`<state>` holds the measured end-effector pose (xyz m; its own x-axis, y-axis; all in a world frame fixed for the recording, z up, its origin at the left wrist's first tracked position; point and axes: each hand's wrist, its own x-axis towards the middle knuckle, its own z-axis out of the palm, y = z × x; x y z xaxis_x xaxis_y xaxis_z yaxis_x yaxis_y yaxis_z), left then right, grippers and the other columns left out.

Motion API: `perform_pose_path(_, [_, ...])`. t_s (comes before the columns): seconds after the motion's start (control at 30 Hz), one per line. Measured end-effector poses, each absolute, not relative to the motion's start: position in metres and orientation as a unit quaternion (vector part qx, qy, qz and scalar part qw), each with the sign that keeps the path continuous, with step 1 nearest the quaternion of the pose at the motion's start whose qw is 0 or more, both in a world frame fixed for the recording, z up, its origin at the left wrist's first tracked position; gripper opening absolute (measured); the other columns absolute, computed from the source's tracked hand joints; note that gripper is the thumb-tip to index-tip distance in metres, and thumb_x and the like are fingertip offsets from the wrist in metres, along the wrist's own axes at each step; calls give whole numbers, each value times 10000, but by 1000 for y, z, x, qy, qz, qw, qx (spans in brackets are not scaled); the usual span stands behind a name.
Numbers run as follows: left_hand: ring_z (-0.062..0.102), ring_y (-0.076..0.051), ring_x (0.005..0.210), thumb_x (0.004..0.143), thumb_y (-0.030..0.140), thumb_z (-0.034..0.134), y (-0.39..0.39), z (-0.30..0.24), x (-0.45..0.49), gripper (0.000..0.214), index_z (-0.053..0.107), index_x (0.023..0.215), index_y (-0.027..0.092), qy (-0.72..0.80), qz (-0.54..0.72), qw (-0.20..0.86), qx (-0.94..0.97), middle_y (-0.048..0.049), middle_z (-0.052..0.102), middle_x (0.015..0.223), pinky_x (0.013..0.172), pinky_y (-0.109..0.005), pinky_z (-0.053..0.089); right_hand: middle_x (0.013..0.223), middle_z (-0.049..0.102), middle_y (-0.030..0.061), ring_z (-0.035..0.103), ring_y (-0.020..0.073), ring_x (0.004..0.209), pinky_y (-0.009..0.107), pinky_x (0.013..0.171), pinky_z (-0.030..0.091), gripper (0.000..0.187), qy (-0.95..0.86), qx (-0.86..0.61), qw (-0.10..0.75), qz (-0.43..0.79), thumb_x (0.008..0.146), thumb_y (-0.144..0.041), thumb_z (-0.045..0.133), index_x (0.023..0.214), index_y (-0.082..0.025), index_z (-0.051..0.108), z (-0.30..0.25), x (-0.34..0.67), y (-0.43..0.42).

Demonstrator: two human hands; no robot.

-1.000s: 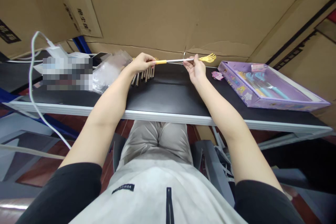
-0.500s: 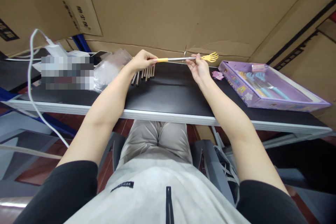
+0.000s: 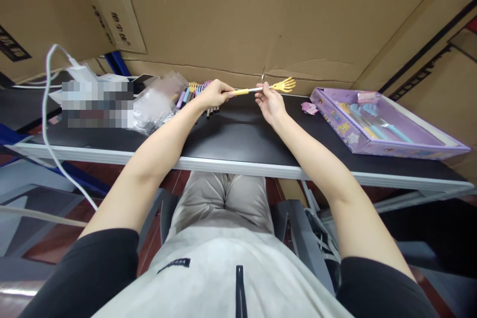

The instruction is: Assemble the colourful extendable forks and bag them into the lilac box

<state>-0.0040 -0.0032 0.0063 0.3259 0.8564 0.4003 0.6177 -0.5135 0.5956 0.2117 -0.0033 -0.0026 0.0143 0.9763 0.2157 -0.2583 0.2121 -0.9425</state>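
A yellow back scratcher with a metal rod and a hand-shaped head is held level above the dark table. My left hand pinches the end of its yellow handle. My right hand grips it close to the yellow claw head, its thumb and fingers closed round that end of the rod. Under and behind my left hand lie several back scratchers in yellow, blue and purple; my hand and forearm partly hide them, along with several metal tubes.
At the right stands an open purple box with blue and yellow back scratchers inside. Beside it lies a crumpled pink scrap. Clear plastic bags and a white cable are at the left. Cardboard walls the back.
My hands have come closer together and the visible metal rod is shorter. The claw end has moved left. Colourful back scratchers behind my left hand now show.
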Motion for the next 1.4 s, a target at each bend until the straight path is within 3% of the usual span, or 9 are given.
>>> perform_pose_path(0.2, [437,-151,647,913,200,675,-6,8,1,163,663,753,173,467,371,179,782,23,464,622,693,-309,380,626,506,-71,535,61,588,184,553,397,384,-498,-371,604,500,882,-583,828,878,-221,700,0,209,-7])
perform_pose_path(0.43, [440,-160,675,926,178,682,-8,12,1,259,604,678,175,460,366,182,788,22,442,600,698,-305,376,618,459,-87,510,53,560,183,521,365,385,-487,-383,595,511,877,-571,839,916,-212,707,6,208,-9])
perform_pose_path(0.63, [593,-239,868,937,246,693,-2,12,-11,94,741,890,180,479,355,84,798,-32,642,719,868,-354,430,648,566,-82,553,46,546,173,546,430,368,-477,-387,587,527,865,-555,853,965,-220,737,7,200,-12])
perform_pose_path(0.8, [648,-285,1031,939,299,690,-1,5,-10,135,779,988,209,481,327,-2,813,-68,748,896,1031,-415,409,725,691,-61,596,50,547,176,561,459,353,-484,-408,547,547,874,-547,847,991,-231,741,3,195,-19])
perform_pose_path(1.03, [673,-286,1110,964,260,643,-7,1,5,251,778,1170,216,457,314,-22,832,-89,783,1100,1071,-442,418,760,728,-54,599,44,542,171,567,470,311,-485,-402,532,565,882,-497,854,953,-217,737,3,189,-25])
perform_pose_path(1.3, [693,-258,1052,956,284,674,1,-4,1,240,783,1155,205,452,331,-26,828,-88,801,1106,1031,-406,448,669,686,-67,569,32,497,152,543,478,326,-462,-405,585,529,821,-423,916,832,-201,677,3,191,-22])
perform_pose_path(1.4, [696,-259,1045,945,285,680,2,-4,1,223,788,1126,212,455,335,-23,825,-85,803,1082,1031,-402,453,654,680,-66,556,25,492,144,550,485,263,-443,-398,599,534,871,-320,878,808,-194,656,3,192,-20])
